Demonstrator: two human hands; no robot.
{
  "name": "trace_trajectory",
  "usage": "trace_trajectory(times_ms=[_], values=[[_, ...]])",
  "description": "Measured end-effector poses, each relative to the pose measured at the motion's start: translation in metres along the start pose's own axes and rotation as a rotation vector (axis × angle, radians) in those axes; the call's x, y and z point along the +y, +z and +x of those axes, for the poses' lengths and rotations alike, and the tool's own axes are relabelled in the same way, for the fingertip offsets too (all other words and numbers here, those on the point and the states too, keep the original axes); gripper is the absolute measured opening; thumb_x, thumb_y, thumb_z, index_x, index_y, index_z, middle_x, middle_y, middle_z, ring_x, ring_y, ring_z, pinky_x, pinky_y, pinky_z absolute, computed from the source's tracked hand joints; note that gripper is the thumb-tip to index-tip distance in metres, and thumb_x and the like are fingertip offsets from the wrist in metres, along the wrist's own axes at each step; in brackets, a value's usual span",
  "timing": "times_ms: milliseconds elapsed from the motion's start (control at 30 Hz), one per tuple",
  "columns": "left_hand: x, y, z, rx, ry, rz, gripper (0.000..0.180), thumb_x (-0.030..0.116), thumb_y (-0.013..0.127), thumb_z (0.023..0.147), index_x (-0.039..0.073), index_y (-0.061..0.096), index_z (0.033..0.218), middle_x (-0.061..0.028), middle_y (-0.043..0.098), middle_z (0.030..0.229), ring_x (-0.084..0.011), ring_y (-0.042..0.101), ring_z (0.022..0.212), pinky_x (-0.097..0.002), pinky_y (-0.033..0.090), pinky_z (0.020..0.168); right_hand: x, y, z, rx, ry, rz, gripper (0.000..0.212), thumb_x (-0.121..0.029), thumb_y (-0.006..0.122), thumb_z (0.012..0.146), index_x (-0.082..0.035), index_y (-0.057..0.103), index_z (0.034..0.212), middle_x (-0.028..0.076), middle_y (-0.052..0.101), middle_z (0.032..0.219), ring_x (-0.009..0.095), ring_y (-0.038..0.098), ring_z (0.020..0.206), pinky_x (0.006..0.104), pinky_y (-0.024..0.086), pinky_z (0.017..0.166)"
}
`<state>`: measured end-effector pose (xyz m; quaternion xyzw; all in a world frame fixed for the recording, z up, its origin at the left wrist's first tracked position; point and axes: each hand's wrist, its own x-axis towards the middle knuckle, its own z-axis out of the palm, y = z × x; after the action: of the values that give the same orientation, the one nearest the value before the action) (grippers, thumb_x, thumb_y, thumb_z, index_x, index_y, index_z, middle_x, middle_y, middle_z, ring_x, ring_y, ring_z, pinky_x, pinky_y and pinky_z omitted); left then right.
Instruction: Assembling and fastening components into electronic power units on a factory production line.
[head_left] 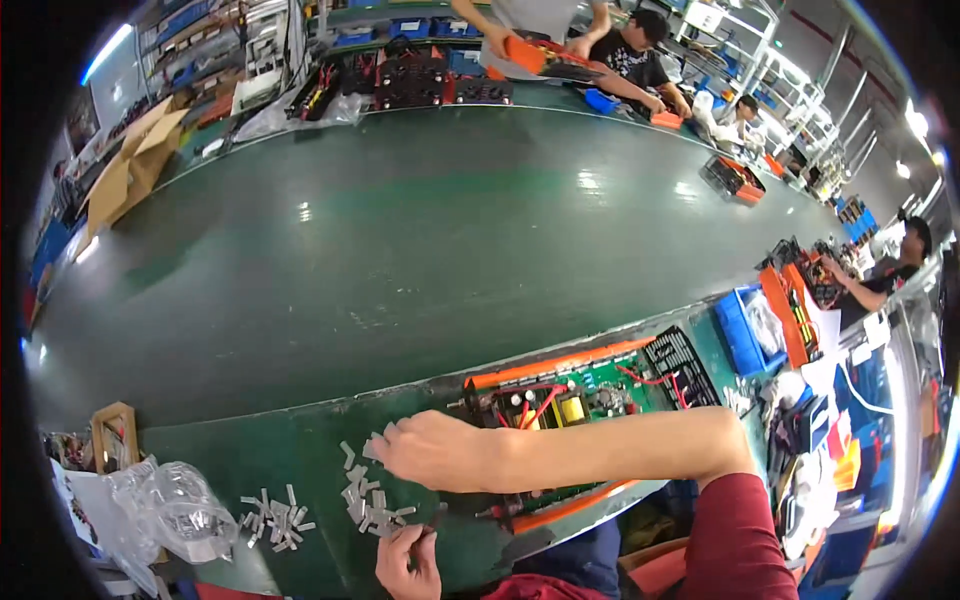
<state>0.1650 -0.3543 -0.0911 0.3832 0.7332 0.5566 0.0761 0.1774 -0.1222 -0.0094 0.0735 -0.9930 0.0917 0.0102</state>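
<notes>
My right forearm stretches across an open electronic unit (570, 408) with orange side panels, a green circuit board, red wires and a yellow component. At its left end my right hand (430, 452) is closed, palm down, with small translucent pieces (374, 448) showing at the fingertips. Just below lies a loose pile of small clear-grey sleeve-like pieces (365, 500). Nearer the bench edge, my left hand (408, 565) pinches thumb to finger beside that pile; a small dark thing shows at the tips, too small to make out. The right fingers are partly hidden behind the hand.
A second pile of similar pieces (277, 520) lies left, beside clear plastic bags (185, 510). A blue bin (745, 335) and another orange unit (790, 310) stand right. Beyond the wide green surface (400, 240), co-workers handle orange units (540, 58). A cardboard box (135, 165) stands far left.
</notes>
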Motion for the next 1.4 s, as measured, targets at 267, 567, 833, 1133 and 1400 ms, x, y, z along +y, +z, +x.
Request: trace_trajectory(times_ms=[267, 567, 833, 1133, 1400], values=[[-0.017, -0.009, 0.005, 0.030, -0.233, -0.247, 0.010, 0.006, 0.060, 0.100, 0.000, 0.062, 0.107, -0.0054, 0.065, 0.099, -0.0121, 0.064, 0.082, -0.0258, 0.048, 0.069, -0.076, -0.074, -0.094, 0.258, 0.046, 0.411, 0.043, 0.004, 0.064, 0.078, 0.001, 0.057, 0.120, 0.015, 0.058, 0.100, 0.034, 0.067, 0.081, 0.0419, 0.056, 0.069], [0.026, -0.017, 0.019, 0.002, -0.034, -0.421, 0.011, 0.000, 0.057, 0.100, -0.005, 0.062, 0.109, -0.0106, 0.060, 0.105, -0.0166, 0.068, 0.088, -0.0268, 0.055, 0.070, -0.125, 0.002, -0.205, 0.355, 0.279, 0.649, 0.015, -0.007, 0.065, 0.095, -0.004, 0.067, 0.109, 0.010, 0.069, 0.105, 0.031, 0.069, 0.090, 0.0391, 0.057, 0.076], [0.095, 0.031, 0.051, -0.483, -0.164, -0.657, 0.018, -0.003, 0.063, 0.097, -0.005, 0.060, 0.115, -0.0155, 0.070, 0.103, -0.0199, 0.071, 0.088, -0.0312, 0.060, 0.080, -0.111, -0.013, -0.221, 0.793, 0.865, 0.720, 0.010, -0.002, 0.071, 0.091, -0.001, 0.073, 0.100, 0.009, 0.074, 0.091, 0.015, 0.071, 0.082, 0.0286, 0.055, 0.073], [0.112, 0.056, 0.058, -0.565, -0.279, -0.698, 0.024, 0.004, 0.067, 0.097, -0.007, 0.060, 0.117, -0.0160, 0.072, 0.105, -0.0206, 0.071, 0.094, -0.0338, 0.061, 0.086, -0.096, 0.002, -0.225, 0.901, 0.931, 0.993, 0.016, -0.005, 0.070, 0.096, -0.001, 0.070, 0.110, 0.006, 0.072, 0.100, 0.011, 0.071, 0.086, 0.0221, 0.050, 0.064], [0.114, 0.069, 0.058, -0.546, -0.264, -0.653, 0.024, 0.007, 0.069, 0.097, -0.005, 0.060, 0.115, -0.0155, 0.072, 0.104, -0.0207, 0.072, 0.092, -0.0333, 0.061, 0.083, -0.092, 0.004, -0.225, 0.904, 0.934, 1.035, 0.015, -0.005, 0.069, 0.096, 0.000, 0.070, 0.111, 0.007, 0.071, 0.101, 0.010, 0.068, 0.084, 0.0219, 0.049, 0.065]])
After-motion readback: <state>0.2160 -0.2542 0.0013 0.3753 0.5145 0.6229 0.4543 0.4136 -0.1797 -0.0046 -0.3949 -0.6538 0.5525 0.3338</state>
